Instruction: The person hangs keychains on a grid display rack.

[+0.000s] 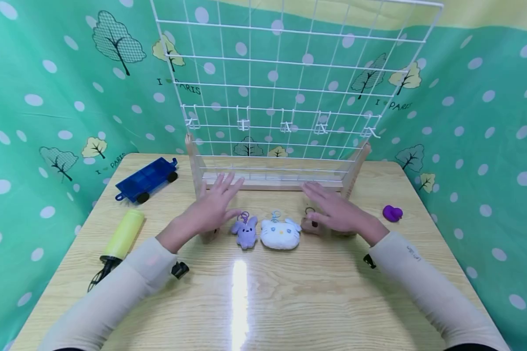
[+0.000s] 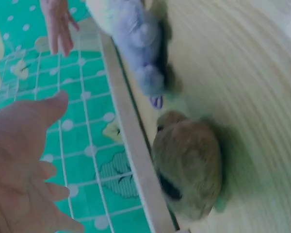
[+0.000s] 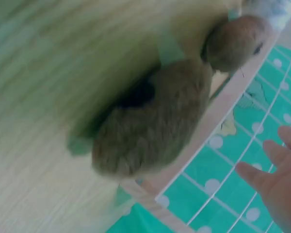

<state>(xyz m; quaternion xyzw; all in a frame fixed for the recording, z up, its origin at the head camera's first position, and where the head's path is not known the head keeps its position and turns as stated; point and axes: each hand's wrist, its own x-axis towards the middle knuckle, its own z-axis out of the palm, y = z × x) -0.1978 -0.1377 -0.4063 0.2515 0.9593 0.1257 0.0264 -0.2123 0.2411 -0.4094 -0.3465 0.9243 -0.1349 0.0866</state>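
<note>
Plush toys [image 1: 280, 237]: before the rack [image 1: 272, 185]
Left hand [image 1: 212, 208]: empty, fingers spread
Right hand [image 1: 337, 210]: empty, unclenched
Table [image 1: 298, 302]: pale, glossy wood
Curtain [image 1: 474, 102]: green, dotted; left, right, far

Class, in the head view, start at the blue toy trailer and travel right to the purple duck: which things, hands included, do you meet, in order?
Blue toy trailer, left hand, purple plush, white plush, right hand, purple duck.
</note>
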